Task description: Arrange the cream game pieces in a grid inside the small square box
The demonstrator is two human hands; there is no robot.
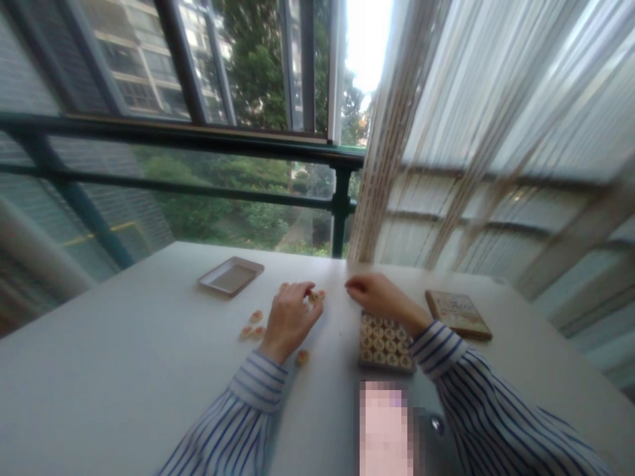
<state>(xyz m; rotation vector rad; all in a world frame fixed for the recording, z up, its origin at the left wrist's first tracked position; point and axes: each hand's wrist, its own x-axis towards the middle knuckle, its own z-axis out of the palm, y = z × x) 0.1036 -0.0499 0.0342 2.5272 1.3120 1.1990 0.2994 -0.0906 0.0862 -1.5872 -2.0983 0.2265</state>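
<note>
two hands (290,314), five-plus loose discs (302,357), one tray (231,277), one box (384,367), one panel (459,314)

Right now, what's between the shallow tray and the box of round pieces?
From tray to box, the head view shows the left hand, small round pieces at its fingers, then a stretch of white tabletop.

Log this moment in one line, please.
left hand: at round pieces | right hand: near boxed pieces, grip unclear | tray: left of hands

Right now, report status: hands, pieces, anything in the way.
Left hand at round pieces, grip unclear. Right hand curled, contents hidden. Loose pieces nearby. Right wrist partly hides box of pieces.
</note>
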